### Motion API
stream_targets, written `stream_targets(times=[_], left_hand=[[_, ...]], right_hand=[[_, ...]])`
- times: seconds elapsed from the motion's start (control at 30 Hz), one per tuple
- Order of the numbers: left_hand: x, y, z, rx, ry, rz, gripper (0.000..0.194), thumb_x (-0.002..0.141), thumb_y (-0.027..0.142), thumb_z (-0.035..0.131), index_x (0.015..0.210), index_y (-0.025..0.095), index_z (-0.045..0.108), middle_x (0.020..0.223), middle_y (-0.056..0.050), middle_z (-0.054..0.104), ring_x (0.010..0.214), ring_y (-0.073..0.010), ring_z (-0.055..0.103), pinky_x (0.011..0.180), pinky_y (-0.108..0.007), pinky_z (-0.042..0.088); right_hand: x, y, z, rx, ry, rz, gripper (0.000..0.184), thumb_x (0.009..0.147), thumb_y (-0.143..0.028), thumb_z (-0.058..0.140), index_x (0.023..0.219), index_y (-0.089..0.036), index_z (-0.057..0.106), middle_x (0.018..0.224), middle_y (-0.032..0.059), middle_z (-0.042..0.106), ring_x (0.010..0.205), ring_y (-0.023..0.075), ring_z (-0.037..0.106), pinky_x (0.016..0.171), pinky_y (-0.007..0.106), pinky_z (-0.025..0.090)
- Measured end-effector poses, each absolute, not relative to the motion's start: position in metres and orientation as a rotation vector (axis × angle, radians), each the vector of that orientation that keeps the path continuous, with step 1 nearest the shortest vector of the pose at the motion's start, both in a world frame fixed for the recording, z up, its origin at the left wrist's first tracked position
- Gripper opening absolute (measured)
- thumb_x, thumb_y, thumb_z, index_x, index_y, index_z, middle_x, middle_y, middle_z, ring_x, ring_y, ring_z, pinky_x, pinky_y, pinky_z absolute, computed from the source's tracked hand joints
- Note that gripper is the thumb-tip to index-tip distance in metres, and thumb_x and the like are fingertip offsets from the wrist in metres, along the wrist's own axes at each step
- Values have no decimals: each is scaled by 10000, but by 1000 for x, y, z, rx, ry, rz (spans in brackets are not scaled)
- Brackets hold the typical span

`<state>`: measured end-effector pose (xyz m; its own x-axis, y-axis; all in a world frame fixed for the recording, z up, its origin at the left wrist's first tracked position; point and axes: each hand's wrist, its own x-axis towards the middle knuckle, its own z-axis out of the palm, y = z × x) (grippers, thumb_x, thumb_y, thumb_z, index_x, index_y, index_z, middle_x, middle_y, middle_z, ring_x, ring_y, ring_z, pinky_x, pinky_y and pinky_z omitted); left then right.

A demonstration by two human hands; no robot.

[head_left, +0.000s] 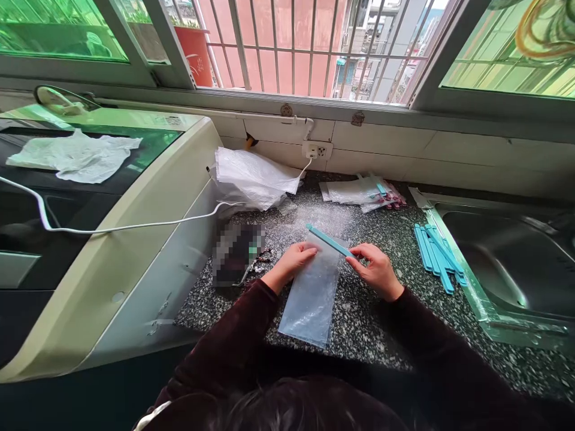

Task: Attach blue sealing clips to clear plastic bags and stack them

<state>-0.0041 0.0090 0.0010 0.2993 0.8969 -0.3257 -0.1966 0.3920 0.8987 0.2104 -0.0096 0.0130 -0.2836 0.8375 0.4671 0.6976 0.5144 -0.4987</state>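
Plastic bag [309, 299] | head view: left of sink [489, 257], over speckled counter [377, 227] | left hand [294, 262] pinching bag near top | right hand [374, 269] gripping blue strip [330, 240] by one end, slanting across bag top | loose blue strips [433, 254] beside sink's left rim

No txt legible.
Small dark label [173, 121] is sitting nr the far R corner of the cream appliance's [150, 185] top, too tiny to read; pale marking [200, 63] is showing on the red pot [191, 48], also unreadable.
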Motion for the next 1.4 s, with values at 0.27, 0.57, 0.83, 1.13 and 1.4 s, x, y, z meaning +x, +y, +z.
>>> stream_targets(times=[0.27,0.57,0.83,1.13,1.4], left_hand=[[-5,9,2,855,989,856,266,539,281,709,722,101,641,546,19,563,458,-60,432,475,-194,290],[-8,9,0,907,980,826,394,512,458,734,596,126,539,471,49,447,413,-45,360,441,-205,250],[-6,10,-6,909,1035,913,432,525,506,736,638,103,629,535,7,529,501,-98,478,519,-228,355],[-2,8,-7,877,1023,949,384,536,463,738,603,108,608,529,10,529,504,-91,450,525,-229,330],[2,4,-3,904,981,882,457,510,518,742,614,95,605,489,34,489,451,-57,379,481,-216,256]], right_hand=[[214,-8,8,-1227,-2123,257,225,827,-400,511,795,-221,644,770,62,659,746,197,582,687,331,467],[215,-8,2,-1211,-2166,215,206,832,-359,522,829,-211,664,775,64,662,739,188,576,674,316,470],[216,-6,-2,-1127,-2200,122,158,837,-310,533,832,-199,646,774,55,659,732,177,584,657,305,482],[208,-11,8,-1025,-2100,-121,229,775,-363,625,925,-190,631,830,68,643,767,189,556,675,311,477],[195,-14,7,-990,-2195,-243,170,775,-332,626,859,-184,629,767,45,646,730,173,513,690,304,415]])
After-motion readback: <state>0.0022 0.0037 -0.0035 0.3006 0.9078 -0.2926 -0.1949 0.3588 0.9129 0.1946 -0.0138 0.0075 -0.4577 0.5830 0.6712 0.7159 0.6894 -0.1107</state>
